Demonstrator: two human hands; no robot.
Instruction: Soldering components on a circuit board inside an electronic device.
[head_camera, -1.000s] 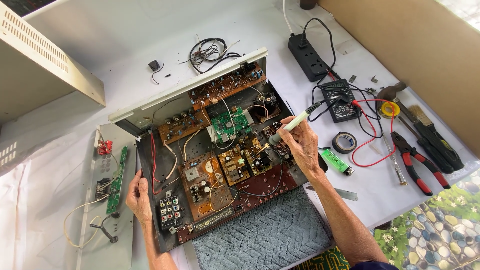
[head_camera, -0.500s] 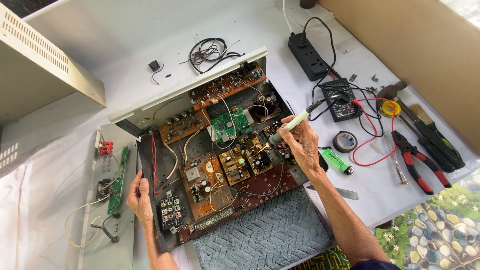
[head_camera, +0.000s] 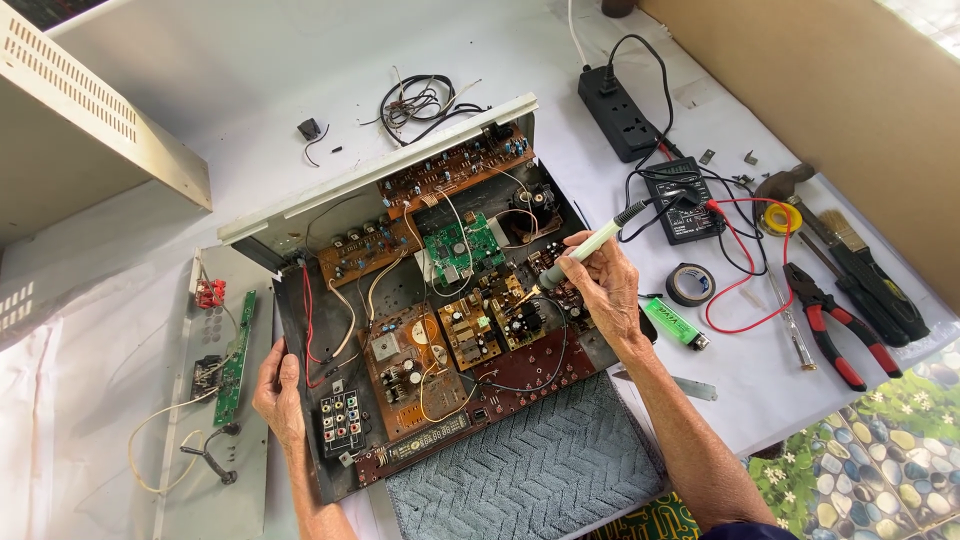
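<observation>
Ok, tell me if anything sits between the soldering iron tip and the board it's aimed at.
Nothing visible does. The right hand holds the soldering iron with its tip down on the small brown circuit board in the open chassis. Thin wires run nearby, beside the tip. The left hand grips the chassis edge.

Two pliers (head_camera: 835, 320), one lighter (head_camera: 675, 322), perhaps two tape rolls (head_camera: 690, 284).

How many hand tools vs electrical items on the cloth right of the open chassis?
Hand tools: 4: red-handled pliers, dark pliers, paintbrush, screwdriver
Electrical items: 3: power strip, multimeter, tape roll
Other: 1: green lighter
Total: 8
</observation>
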